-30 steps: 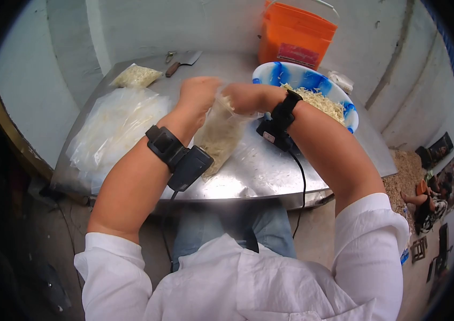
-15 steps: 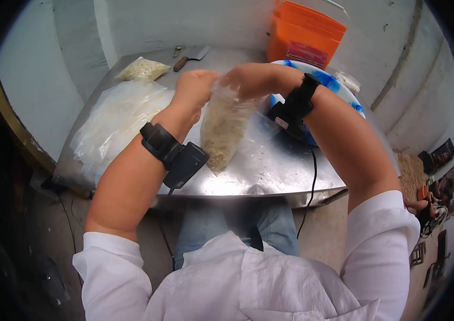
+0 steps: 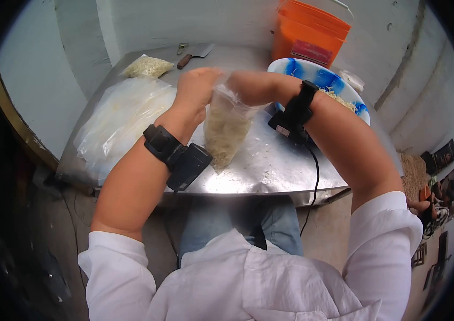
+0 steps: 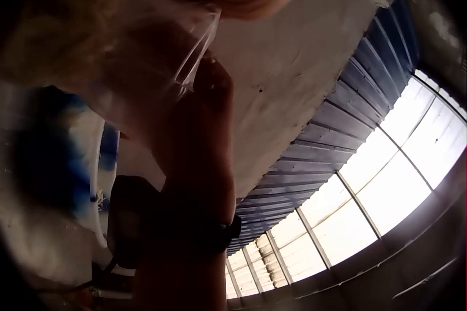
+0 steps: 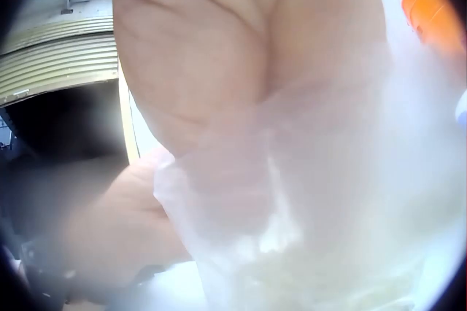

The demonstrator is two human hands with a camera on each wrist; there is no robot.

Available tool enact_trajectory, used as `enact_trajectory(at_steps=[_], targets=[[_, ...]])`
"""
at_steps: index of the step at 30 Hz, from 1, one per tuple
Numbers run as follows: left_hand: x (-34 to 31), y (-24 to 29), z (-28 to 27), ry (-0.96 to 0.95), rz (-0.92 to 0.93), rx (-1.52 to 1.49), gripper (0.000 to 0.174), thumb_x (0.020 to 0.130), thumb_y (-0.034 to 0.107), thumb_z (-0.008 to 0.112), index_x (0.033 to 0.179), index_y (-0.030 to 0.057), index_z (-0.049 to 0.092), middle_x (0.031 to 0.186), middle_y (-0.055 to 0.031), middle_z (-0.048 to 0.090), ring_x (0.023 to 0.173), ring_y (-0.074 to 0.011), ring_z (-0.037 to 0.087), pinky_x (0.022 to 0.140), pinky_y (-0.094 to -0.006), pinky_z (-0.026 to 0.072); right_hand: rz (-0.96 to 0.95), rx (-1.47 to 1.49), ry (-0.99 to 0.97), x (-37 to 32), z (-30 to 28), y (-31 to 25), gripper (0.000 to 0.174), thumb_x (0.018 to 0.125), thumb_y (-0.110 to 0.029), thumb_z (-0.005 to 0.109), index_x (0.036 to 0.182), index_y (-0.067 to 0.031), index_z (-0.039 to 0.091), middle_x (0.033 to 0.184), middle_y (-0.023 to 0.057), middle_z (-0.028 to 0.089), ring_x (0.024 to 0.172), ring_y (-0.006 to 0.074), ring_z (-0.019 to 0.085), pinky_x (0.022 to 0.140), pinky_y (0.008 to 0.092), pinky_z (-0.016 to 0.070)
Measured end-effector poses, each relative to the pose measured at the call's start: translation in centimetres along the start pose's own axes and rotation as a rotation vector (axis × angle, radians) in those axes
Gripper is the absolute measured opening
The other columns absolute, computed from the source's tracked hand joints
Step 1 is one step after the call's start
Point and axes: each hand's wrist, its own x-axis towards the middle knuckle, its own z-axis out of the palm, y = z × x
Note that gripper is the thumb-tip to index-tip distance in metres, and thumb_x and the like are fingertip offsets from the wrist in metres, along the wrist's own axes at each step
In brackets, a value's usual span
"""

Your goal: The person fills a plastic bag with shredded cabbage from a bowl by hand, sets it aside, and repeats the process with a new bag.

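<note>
Along the left edge of the metal surface (image 3: 275,174) lies a loose, spread-out stack of clear plastic bags (image 3: 122,117), and just behind it, toward the far left corner, rests a plump filled bag (image 3: 149,67) with pale contents. Farther along, near the far edge, come a small metal item (image 3: 182,48) (too small to make out properly) and a cleaver (image 3: 203,52), its wooden handle turned toward the near side. Over the middle of the surface, the left hand (image 3: 197,85) grasps the gathered top of a clear bag (image 3: 227,128), its fingers curled on the plastic; the bag hangs upright, holding pale shreds in its lower part, and its bottom reaches toward the near edge, though whether it touches the metal I cannot tell. To the right of the left hand, the right hand (image 3: 251,85) is at the bag's mouth, the film covering part of it, and with the fingers hidden I cannot tell whether it is clenched or gripping anything. Behind and to the right, near the far edge, stands an orange bucket (image 3: 312,32), and in front of it a blue and white basin (image 3: 296,67) holds pale shreds, with a white bundle (image 3: 352,80) beside its rim toward the far right corner.
</note>
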Motion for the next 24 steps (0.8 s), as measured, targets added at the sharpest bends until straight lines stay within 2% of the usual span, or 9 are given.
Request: enact_trajectory(at_steps=[3, 5, 6, 13, 15, 19, 21, 22, 24], targets=[[0.6, 0.1, -0.5, -0.010, 0.007, -0.092, 0.017, 0.086, 0.020, 0.056, 0.089, 0.0047, 0.064, 0.066, 0.0030, 0.055, 0.053, -0.0062, 0.043, 0.048, -0.0215, 0.0340, 0.028, 0.039, -0.016, -1.8, -2.9, -1.2, 0.021, 0.074, -0.004, 0.060, 0.094, 0.0024, 0.061, 0.090, 0.0144, 0.064, 0.078, 0.0232, 0.063, 0.073, 0.0313, 0.0481], [0.8, -0.1, -0.4, -0.027, 0.035, -0.181, 0.018, 0.087, 0.018, 0.055, 0.091, 0.0028, 0.063, 0.071, 0.0016, 0.057, 0.058, -0.0069, 0.048, 0.052, -0.0217, 0.0394, 0.086, 0.515, 0.142, -2.9, -3.9, -1.0, 0.023, 0.073, -0.002, 0.058, 0.094, 0.0053, 0.062, 0.087, 0.0127, 0.064, 0.076, 0.0192, 0.064, 0.071, 0.0275, 0.0507], [0.7, -0.3, -0.1, -0.015, 0.023, -0.189, 0.018, 0.088, 0.017, 0.054, 0.092, 0.0011, 0.062, 0.079, -0.0004, 0.059, 0.065, -0.0081, 0.051, 0.059, -0.0218, 0.0434, 0.060, 0.516, 0.155, -3.2, -4.3, -0.3, 0.026, 0.075, -0.005, 0.061, 0.097, 0.0064, 0.061, 0.088, 0.0130, 0.064, 0.079, 0.0192, 0.064, 0.074, 0.0262, 0.0517], [1.8, -2.4, -0.4, -0.045, -0.008, -0.358, 0.018, 0.088, 0.016, 0.055, 0.095, 0.0011, 0.062, 0.084, -0.0017, 0.060, 0.072, -0.0090, 0.053, 0.064, -0.0219, 0.0447, 0.153, 0.702, 0.318, -4.9, -5.2, 3.1, 0.021, 0.078, -0.010, 0.064, 0.095, 0.0022, 0.063, 0.089, 0.0118, 0.063, 0.081, 0.0195, 0.064, 0.077, 0.0284, 0.0518], [2.4, -3.5, -0.7, -0.054, -0.008, -0.416, 0.018, 0.087, 0.015, 0.055, 0.097, 0.0011, 0.061, 0.084, -0.0012, 0.059, 0.072, -0.0083, 0.053, 0.063, -0.0217, 0.0447, 0.121, 0.821, 0.350, -5.2, -6.1, 5.9, 0.017, 0.079, -0.011, 0.066, 0.092, -0.0008, 0.064, 0.085, 0.0104, 0.063, 0.077, 0.0165, 0.063, 0.075, 0.0279, 0.0517], [2.4, -4.7, -0.4, -0.087, -0.021, -0.495, 0.018, 0.088, 0.014, 0.054, 0.097, 0.0009, 0.061, 0.080, 0.0003, 0.059, 0.067, -0.0074, 0.052, 0.062, -0.0204, 0.0443, 0.210, 0.777, 0.470, -7.5, -8.4, 10.7, 0.013, 0.081, -0.009, 0.064, 0.091, -0.0026, 0.064, 0.081, 0.0086, 0.062, 0.075, 0.0149, 0.062, 0.071, 0.0263, 0.0506], [2.1, -5.0, -0.1, -0.024, -0.041, -0.557, 0.017, 0.089, 0.013, 0.052, 0.098, 0.0009, 0.060, 0.070, 0.0026, 0.055, 0.060, -0.0062, 0.048, 0.056, -0.0193, 0.0416, 0.363, 0.665, 0.539, -8.7, -8.7, 13.9, 0.014, 0.082, -0.010, 0.062, 0.094, -0.0026, 0.063, 0.081, 0.0085, 0.062, 0.076, 0.0149, 0.061, 0.073, 0.0270, 0.0505], [2.3, -5.4, -0.2, -0.027, -0.045, -0.564, 0.017, 0.089, 0.013, 0.052, 0.098, 0.0009, 0.060, 0.070, 0.0026, 0.055, 0.060, -0.0062, 0.048, 0.056, -0.0193, 0.0416, 0.371, 0.660, 0.537, -9.1, -8.7, 15.0, 0.014, 0.082, -0.010, 0.062, 0.094, -0.0026, 0.063, 0.081, 0.0085, 0.062, 0.076, 0.0149, 0.061, 0.073, 0.0270, 0.0505], [2.6, -6.1, -0.8, -0.114, -0.018, -0.575, 0.017, 0.089, 0.015, 0.053, 0.097, 0.0010, 0.060, 0.067, 0.0049, 0.049, 0.059, -0.0040, 0.046, 0.053, -0.0191, 0.0396, 0.504, 0.515, 0.365, -9.5, -8.5, 17.2, 0.024, 0.082, -0.014, 0.061, 0.102, -0.0017, 0.061, 0.091, 0.0105, 0.063, 0.082, 0.0181, 0.061, 0.076, 0.0313, 0.0506]])
